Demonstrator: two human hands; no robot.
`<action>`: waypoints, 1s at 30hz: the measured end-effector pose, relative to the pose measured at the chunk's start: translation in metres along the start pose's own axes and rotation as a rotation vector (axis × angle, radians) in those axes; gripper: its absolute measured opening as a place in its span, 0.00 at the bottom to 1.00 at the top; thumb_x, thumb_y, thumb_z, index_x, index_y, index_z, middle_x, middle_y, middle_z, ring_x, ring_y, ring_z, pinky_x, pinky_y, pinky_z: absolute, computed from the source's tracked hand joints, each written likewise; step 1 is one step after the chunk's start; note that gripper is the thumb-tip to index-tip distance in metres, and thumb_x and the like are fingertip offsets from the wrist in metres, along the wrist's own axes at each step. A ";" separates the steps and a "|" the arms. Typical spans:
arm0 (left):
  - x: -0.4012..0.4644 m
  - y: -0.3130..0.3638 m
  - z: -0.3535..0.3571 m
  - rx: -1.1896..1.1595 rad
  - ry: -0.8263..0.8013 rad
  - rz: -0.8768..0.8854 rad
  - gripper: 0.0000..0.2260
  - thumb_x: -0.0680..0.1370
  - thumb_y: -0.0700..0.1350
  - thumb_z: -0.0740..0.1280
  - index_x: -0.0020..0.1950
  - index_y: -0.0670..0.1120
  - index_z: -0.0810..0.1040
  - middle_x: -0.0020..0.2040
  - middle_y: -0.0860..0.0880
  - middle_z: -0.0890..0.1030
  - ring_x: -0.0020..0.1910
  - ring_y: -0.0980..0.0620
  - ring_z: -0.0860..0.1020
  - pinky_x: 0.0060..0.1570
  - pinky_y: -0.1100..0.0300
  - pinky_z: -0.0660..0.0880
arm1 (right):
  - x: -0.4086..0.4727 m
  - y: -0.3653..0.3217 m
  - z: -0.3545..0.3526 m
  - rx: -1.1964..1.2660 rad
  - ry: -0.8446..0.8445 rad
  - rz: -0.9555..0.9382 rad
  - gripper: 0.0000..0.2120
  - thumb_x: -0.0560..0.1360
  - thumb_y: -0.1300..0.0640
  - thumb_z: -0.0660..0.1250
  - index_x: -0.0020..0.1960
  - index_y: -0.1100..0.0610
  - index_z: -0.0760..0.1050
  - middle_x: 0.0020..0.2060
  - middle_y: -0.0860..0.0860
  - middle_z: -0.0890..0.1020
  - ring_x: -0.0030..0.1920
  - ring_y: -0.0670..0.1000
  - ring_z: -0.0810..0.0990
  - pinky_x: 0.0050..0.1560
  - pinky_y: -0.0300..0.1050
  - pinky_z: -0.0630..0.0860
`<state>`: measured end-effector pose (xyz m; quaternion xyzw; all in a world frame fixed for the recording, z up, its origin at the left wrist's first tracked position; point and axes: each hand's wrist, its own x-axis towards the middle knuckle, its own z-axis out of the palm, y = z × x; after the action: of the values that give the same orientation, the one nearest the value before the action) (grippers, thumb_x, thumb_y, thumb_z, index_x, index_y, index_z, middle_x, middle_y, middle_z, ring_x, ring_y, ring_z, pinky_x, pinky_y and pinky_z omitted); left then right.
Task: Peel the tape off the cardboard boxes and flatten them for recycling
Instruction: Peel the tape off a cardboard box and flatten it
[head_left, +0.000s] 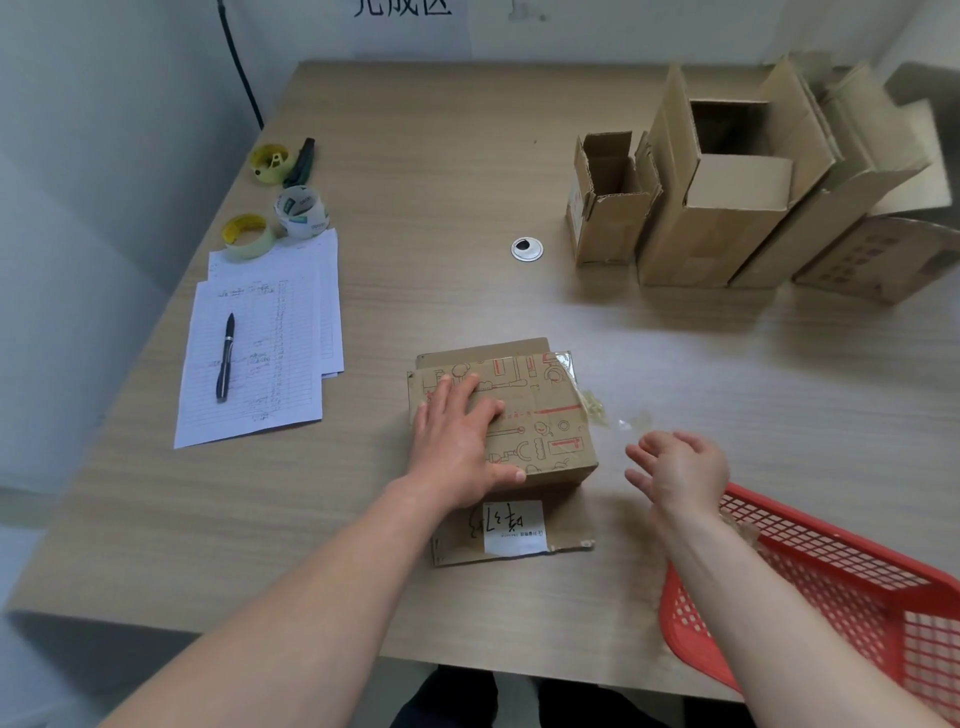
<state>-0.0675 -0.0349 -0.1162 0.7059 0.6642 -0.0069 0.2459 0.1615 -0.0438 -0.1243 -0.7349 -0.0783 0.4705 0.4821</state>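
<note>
Tape (592, 408) hung crumpled off the printed box (540, 415) at mid-table. My left hand (457, 447) pressed flat on it, fingers spread; my right hand (675, 470) hovered loosely open, empty. I judged I should pin firmly and peel low, steadily.

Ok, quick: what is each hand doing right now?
Left hand: open, pressing flat on the printed box.
Right hand: open, fingers relaxed, holding nothing.

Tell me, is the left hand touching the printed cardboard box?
Touching. The head view shows the left hand lying flat on the printed cardboard box.
</note>
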 end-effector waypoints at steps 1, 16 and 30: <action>0.000 0.000 0.000 0.001 0.001 0.000 0.41 0.67 0.66 0.75 0.76 0.57 0.62 0.81 0.52 0.48 0.80 0.46 0.40 0.78 0.43 0.42 | 0.000 0.000 -0.001 0.044 0.011 0.003 0.25 0.75 0.69 0.65 0.70 0.62 0.66 0.56 0.62 0.79 0.51 0.57 0.84 0.49 0.54 0.82; 0.011 -0.024 -0.036 0.107 -0.128 0.069 0.44 0.61 0.60 0.80 0.73 0.55 0.65 0.80 0.53 0.53 0.79 0.48 0.48 0.77 0.39 0.52 | 0.000 0.013 0.015 -0.703 -0.687 -0.474 0.06 0.74 0.61 0.75 0.46 0.50 0.84 0.41 0.47 0.86 0.45 0.46 0.84 0.53 0.44 0.81; 0.008 0.000 -0.017 0.028 -0.144 -0.054 0.54 0.60 0.62 0.81 0.78 0.59 0.54 0.80 0.52 0.43 0.78 0.42 0.32 0.75 0.34 0.40 | -0.005 0.025 0.030 -0.187 -0.508 0.045 0.07 0.78 0.65 0.69 0.54 0.58 0.75 0.36 0.55 0.78 0.29 0.48 0.76 0.26 0.39 0.75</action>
<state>-0.0717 -0.0211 -0.1035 0.6889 0.6633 -0.0736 0.2830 0.1270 -0.0409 -0.1433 -0.6360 -0.2235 0.6413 0.3665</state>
